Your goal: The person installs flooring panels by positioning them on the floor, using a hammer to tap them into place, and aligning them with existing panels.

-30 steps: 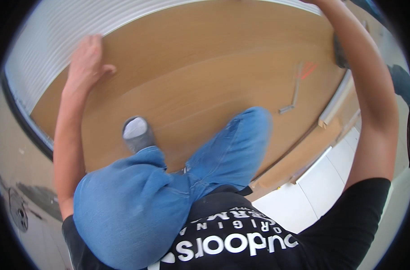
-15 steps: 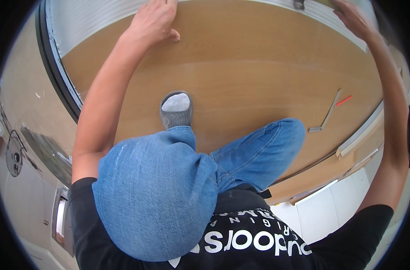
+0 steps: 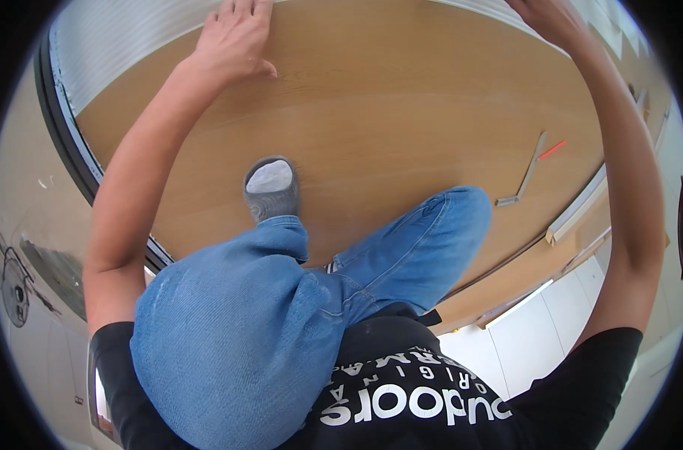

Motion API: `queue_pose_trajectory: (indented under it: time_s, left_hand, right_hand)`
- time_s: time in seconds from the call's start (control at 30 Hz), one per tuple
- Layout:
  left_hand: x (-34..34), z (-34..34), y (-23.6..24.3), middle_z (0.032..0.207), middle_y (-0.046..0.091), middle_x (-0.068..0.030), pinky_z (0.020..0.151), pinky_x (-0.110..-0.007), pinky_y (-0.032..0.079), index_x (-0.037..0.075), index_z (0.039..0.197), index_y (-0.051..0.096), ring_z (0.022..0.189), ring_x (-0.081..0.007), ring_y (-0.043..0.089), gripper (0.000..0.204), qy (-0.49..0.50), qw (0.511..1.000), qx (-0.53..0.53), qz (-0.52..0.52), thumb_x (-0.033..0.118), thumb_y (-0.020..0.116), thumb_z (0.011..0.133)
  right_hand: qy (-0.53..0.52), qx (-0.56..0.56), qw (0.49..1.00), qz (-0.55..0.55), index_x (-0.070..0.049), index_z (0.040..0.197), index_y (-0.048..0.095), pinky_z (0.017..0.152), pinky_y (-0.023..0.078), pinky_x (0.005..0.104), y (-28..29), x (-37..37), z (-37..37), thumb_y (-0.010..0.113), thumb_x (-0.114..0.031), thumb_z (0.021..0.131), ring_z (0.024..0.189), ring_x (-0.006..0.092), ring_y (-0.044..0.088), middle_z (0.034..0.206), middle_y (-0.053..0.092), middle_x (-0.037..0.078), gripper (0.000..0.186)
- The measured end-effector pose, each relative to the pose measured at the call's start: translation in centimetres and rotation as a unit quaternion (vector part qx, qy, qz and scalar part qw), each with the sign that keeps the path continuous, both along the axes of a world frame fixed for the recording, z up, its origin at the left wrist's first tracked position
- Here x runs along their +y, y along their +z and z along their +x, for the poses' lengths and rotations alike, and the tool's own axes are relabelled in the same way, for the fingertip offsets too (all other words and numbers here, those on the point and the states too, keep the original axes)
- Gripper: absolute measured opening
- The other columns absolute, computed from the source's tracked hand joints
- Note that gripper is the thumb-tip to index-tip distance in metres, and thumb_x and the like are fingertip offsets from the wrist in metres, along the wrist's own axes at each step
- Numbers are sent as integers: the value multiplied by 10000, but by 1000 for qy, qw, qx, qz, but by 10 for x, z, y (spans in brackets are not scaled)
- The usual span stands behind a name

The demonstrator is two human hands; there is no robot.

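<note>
My left hand [image 3: 233, 45] rests at the top edge of a large wooden board [image 3: 379, 124], where it meets a white ribbed sheet [image 3: 120, 37]. Its fingers are stretched out and slightly apart, thumb out to the side, holding nothing visible. My right hand [image 3: 548, 22] reaches to the same far edge at top right; its fingertips are cut off by the frame. A metal L-shaped square [image 3: 531, 169] lies on the board at the right, beside a thin red stick [image 3: 551, 150].
My knees and slippered foot [image 3: 272, 196] are on the board. A dark rail [image 3: 56, 109] borders it at left. Long pale strips [image 3: 574, 210] lie along the right, near white floor tiles [image 3: 529, 337]. A round metal object [image 3: 17, 292] with cable is at far left.
The whole view has shifted. Both hands remain along the far edge; since half a second ago they appear slightly further left in the picture, and my right fingers have moved partly out of view.
</note>
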State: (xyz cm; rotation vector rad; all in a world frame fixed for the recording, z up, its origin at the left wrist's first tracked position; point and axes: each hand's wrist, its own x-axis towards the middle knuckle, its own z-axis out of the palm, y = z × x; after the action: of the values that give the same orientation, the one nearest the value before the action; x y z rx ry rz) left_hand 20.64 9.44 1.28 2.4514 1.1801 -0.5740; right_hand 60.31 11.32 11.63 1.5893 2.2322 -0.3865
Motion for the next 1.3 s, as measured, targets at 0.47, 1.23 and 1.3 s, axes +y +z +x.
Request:
queue_pose_trajectory:
  time_s: [0.47, 1.23, 1.3]
  left_hand:
    - [-9, -4, -8, 1278, 581, -229, 1052, -482, 477, -37, 1419, 450, 1228, -409, 560, 1078, 18, 996, -61, 58, 394, 977, 583]
    - [-11, -4, -2, 1270, 543, -239, 1049, -487, 455, -44, 1404, 423, 1234, -391, 528, 1137, 17, 998, -34, 45, 440, 991, 546]
    - [-11, -3, -2, 1271, 543, -241, 1052, -490, 452, -46, 1413, 417, 1229, -391, 530, 1148, 19, 999, -31, 40, 440, 992, 546]
  right_hand:
    - [43, -53, 996, -58, -109, 1086, 625, 800, 497, 544, -19, 28, -41, 626, -208, 916, 918, 431, 672, 918, 696, 197, 197]
    - [54, -62, 994, -73, -62, 1089, 632, 816, 499, 547, -16, 32, -68, 615, -189, 934, 910, 434, 677, 907, 700, 222, 201]
    - [40, -43, 995, -83, -59, 1109, 622, 817, 497, 553, -14, 26, -69, 614, -187, 933, 905, 440, 675, 920, 700, 231, 218]
